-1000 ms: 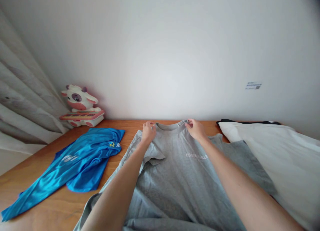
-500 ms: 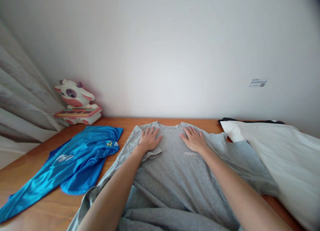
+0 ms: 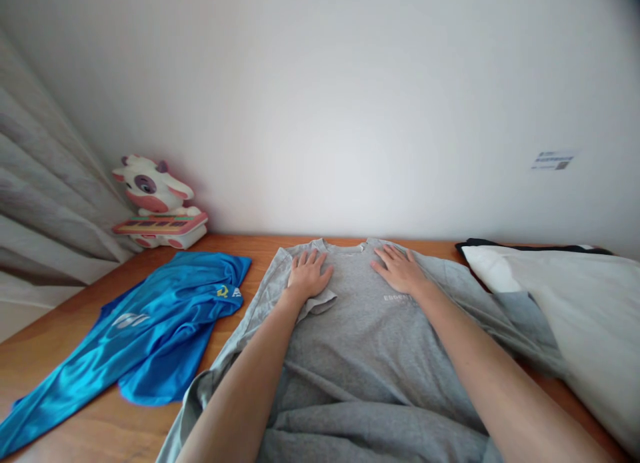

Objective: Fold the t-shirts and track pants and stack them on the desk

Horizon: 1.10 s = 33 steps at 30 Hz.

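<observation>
A grey T-shirt [image 3: 350, 336] lies front side up on the wooden surface, its collar towards the wall and its lower part bunched near me. My left hand [image 3: 309, 275] rests flat with fingers spread on the shirt's left shoulder, where the short sleeve is folded inwards. On the other side of the collar, my right hand [image 3: 400, 269] lies flat, fingers apart, above the white chest lettering, which it and the wrist partly cover. The right sleeve spreads outwards beneath my forearm and reaches the white cloth.
A shiny blue garment [image 3: 165, 326] lies on the wooden surface [image 3: 120, 423] at left. Behind it stands a cow-shaped toy keyboard [image 3: 160, 206] beside a curtain [image 3: 45, 183]. White cloth [image 3: 590, 303] over something black [image 3: 480, 243] is at right. A white wall [image 3: 340, 116] closes off the back.
The view has shifted slightly, so most things sit a little differently in it. Both hands stay flat on the shirt; the right sleeve's fabric has shifted and creased more under the forearm.
</observation>
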### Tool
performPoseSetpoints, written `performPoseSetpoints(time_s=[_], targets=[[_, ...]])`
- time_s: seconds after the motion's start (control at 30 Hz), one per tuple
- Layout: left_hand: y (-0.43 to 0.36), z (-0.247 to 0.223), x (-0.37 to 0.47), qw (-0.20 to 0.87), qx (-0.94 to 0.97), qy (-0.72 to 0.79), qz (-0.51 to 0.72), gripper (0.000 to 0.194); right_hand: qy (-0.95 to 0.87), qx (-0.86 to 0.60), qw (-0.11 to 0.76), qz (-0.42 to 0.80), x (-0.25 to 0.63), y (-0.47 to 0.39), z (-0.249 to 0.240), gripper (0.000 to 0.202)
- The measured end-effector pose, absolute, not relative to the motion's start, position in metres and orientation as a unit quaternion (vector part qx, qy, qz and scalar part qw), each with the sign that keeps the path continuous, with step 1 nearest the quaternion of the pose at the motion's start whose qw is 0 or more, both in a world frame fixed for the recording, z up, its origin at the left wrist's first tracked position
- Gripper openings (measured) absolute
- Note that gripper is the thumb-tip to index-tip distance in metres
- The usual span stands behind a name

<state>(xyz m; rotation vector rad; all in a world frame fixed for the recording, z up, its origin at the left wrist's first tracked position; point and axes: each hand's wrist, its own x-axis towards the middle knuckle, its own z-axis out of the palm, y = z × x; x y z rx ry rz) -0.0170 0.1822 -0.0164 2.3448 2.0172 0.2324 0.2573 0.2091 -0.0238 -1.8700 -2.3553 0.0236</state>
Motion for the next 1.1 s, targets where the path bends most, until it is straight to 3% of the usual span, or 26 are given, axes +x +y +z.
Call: performPoseSetpoints(time_s=[0.13,0.27,0.5,0.6,0.8,0.97,1.1], targets=[[0.177,-0.003,-0.008,-0.048,0.746,0.657,0.095,0.049,-0.776,-0.626,0.078,-0.019,0.244,0.197,-0.012,0.047],[0.148,0.017,0.011,-0.048,0.779,0.620,0.075,0.036,-0.748,-0.659,0.077,-0.007,0.218,0.164,-0.004,0.045],[0.065,0.001,0.018,-0.042,0.793,0.601,0.085,0.058,-0.738,-0.664,0.114,0.046,0.183,0.103,-0.018,0.069],[0.054,-0.010,0.003,-0.006,0.805,0.589,0.074,0.066,-0.742,-0.653,0.129,0.072,0.186,0.105,-0.013,0.069],[0.054,-0.007,-0.017,0.011,0.809,0.585,0.056,0.073,-0.677,-0.719,0.157,0.014,0.279,0.105,0.031,0.045],[0.048,0.006,-0.008,0.027,0.801,0.596,0.043,0.072,-0.538,-0.834,0.121,-0.006,0.402,0.080,0.048,0.052],[0.039,0.020,0.044,0.025,0.846,0.524,0.095,0.056,-0.504,-0.854,0.119,0.044,0.441,0.073,0.029,0.050]])
